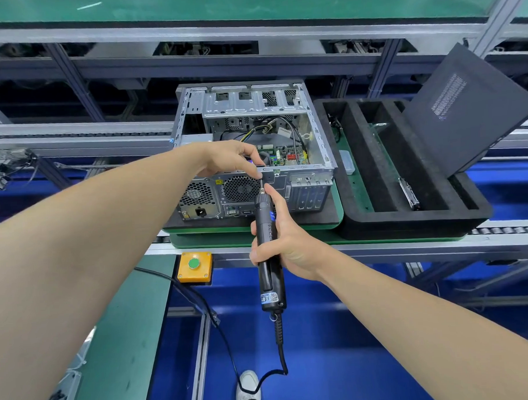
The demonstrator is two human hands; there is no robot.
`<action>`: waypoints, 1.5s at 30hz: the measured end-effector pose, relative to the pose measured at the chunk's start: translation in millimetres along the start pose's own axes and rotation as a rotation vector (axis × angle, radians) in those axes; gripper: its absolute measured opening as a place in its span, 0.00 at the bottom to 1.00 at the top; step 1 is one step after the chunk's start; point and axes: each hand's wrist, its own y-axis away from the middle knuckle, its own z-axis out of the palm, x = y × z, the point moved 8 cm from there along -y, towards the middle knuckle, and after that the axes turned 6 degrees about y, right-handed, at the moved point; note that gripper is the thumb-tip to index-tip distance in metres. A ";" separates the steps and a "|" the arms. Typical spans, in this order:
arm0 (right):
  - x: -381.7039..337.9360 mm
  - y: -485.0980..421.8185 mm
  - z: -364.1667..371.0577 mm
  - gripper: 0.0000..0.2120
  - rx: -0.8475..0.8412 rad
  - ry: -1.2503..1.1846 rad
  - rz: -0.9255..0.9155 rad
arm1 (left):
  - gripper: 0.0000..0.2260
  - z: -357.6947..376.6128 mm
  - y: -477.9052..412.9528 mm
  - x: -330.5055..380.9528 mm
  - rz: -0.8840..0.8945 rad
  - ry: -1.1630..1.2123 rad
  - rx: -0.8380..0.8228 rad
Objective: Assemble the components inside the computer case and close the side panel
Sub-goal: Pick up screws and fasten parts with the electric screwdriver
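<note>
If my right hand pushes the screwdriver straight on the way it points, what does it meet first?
The screwdriver in the right hand would probably meet the computer case beside the fan grille, under the left hand; depth unclear.

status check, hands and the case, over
Right hand grips electric screwdriver, bit at computer case rear edge. Left hand fingers at bit tip, hold unclear. Side panel off, leaning in foam tray.

your left hand (224, 159) hides part of the motherboard (288, 158) in the computer case (252, 109) | whatever sits at your screwdriver (265, 230) tip: too small to tell | its label (269, 298) unreadable | side panel (464, 109) clipped at right edge | your shoe (248, 388) cut off at bottom
</note>
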 end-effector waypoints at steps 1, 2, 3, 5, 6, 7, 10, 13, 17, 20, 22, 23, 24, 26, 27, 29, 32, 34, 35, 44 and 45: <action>0.2 -0.1 0.3 0.63 -0.003 0.001 -0.001 | 0.12 0.6 0.5 0.8 0.007 -0.010 -0.003; 0.7 -0.2 1.4 0.63 -0.008 0.001 -0.001 | 0.12 1.4 0.8 1.1 0.011 -0.019 -0.008; 1.6 -0.3 2.6 0.63 -0.012 0.002 0.002 | 0.11 1.7 1.6 1.2 0.014 -0.027 -0.012; 3.1 -0.1 4.3 0.64 -0.015 0.008 0.006 | 0.11 1.4 3.7 2.2 0.020 -0.023 -0.017; 3.8 0.0 4.4 0.64 -0.012 0.010 0.005 | 0.11 1.1 4.2 2.6 0.024 -0.017 -0.018; 3.9 0.1 3.9 0.64 -0.009 0.012 0.005 | 0.10 0.6 4.1 2.9 0.026 -0.013 -0.018; 3.8 0.1 3.2 0.64 -0.007 0.021 0.002 | 0.10 2.1 5.4 4.3 0.020 -0.014 -0.021; 2.5 0.2 1.1 0.63 0.005 0.029 0.003 | 0.10 2.4 6.9 5.0 0.022 -0.030 -0.028; 0.8 0.5 -0.9 0.63 0.013 0.019 0.004 | 0.11 1.2 6.3 5.9 0.036 -0.086 -0.026; 0.7 -0.1 -1.7 0.62 0.016 0.010 0.001 | 0.12 1.1 4.9 4.9 0.038 -0.122 -0.031; 1.1 -0.9 -2.0 0.62 0.015 0.007 -0.002 | 0.12 1.0 4.8 4.5 0.039 -0.117 -0.033; 1.3 -1.3 -1.8 0.62 0.013 0.004 -0.002 | 0.12 0.8 4.5 4.3 0.040 -0.112 -0.031; 1.4 -1.5 -1.7 0.62 0.012 0.003 -0.002 | 0.12 0.6 4.1 3.9 0.041 -0.108 -0.028; 1.4 -1.4 -2.3 0.62 0.013 0.003 0.000 | 0.11 0.7 3.3 3.3 0.042 -0.098 -0.026; 1.3 -1.4 -2.3 0.62 0.012 0.004 0.002 | 0.11 1.3 2.9 3.3 0.043 -0.097 -0.028; 1.1 -1.4 -2.0 0.62 0.010 0.008 0.005 | 0.11 1.9 1.8 3.7 0.046 -0.095 -0.027; 0.4 -1.0 -1.7 0.62 0.004 0.016 0.009 | 0.08 2.6 0.1 3.0 0.033 -0.027 -0.015; 0.4 -0.5 -1.5 0.62 -0.003 0.016 0.007 | 0.08 2.4 -1.1 2.6 0.036 -0.025 0.002; 0.5 -0.5 -1.4 0.62 -0.004 0.015 0.006 | 0.08 2.7 -1.4 2.4 0.041 -0.033 0.007; 0.3 -0.6 -2.1 0.62 0.007 0.031 0.021 | 0.10 4.2 -3.9 1.8 0.053 -0.057 0.003; 0.2 -0.5 -1.8 0.62 0.007 0.034 0.023 | 0.10 4.4 -3.4 2.3 0.057 -0.069 0.005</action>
